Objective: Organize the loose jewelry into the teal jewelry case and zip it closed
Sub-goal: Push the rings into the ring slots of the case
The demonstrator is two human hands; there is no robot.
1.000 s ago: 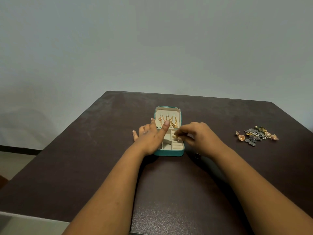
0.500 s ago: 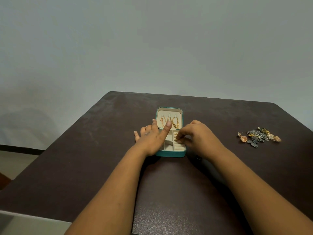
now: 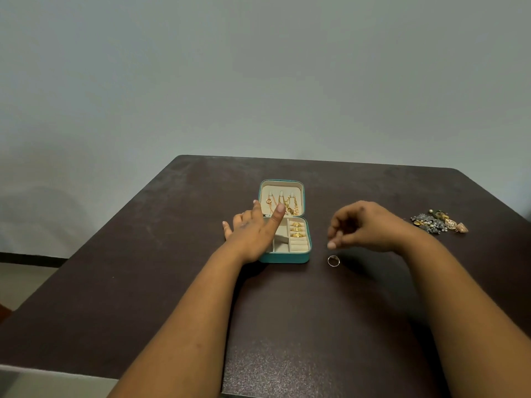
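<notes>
Left hand (image 3: 253, 231) flat-fingered on boxy teal case (image 3: 287, 257); right hand (image 3: 365, 225) loosely curled, empty, above thin ring (image 3: 333, 260).

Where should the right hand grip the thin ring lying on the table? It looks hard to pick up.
Pinch the ring across its band from straight above, thumb and forefinger on opposite sides. It looks to lie nearly flat on the table, so its sides offer little hold. The right hand hovers just above it, holding nothing.

teal case (image 3: 284, 257) with cream lining, gold rings (image 3: 296, 230), dark brown table (image 3: 143, 268).
</notes>
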